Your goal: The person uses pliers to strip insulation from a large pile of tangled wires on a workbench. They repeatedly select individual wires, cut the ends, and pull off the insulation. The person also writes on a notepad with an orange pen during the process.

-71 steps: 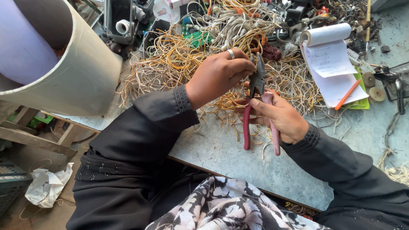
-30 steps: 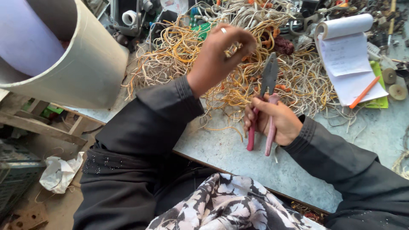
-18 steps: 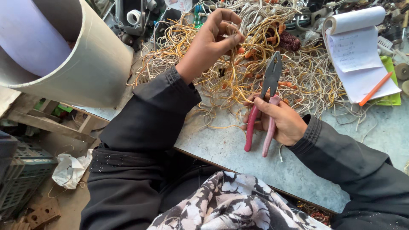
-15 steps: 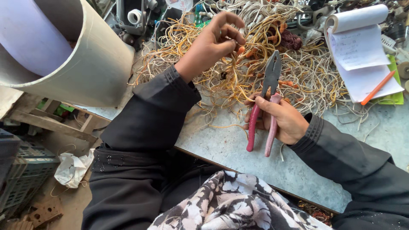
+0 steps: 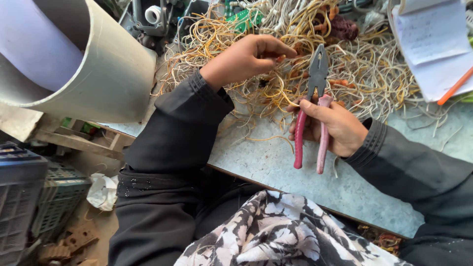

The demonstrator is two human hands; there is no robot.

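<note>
The pliers point(image 5: 315, 106) with pink handles are standing upright in the right hand point(image 5: 331, 129), nose over the heap of yellow wires point(image 5: 340, 64) on the worktop point(image 5: 276, 157). The left hand point(image 5: 246, 60) is pinching, probably, one strand; it should be pulled taut before the nose is meeting it.

Pink-handled pliers point(image 5: 315, 113), yellow wires point(image 5: 231, 34)

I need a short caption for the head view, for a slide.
Right hand grips pink-handled pliers; left hand pinches wires.
</note>
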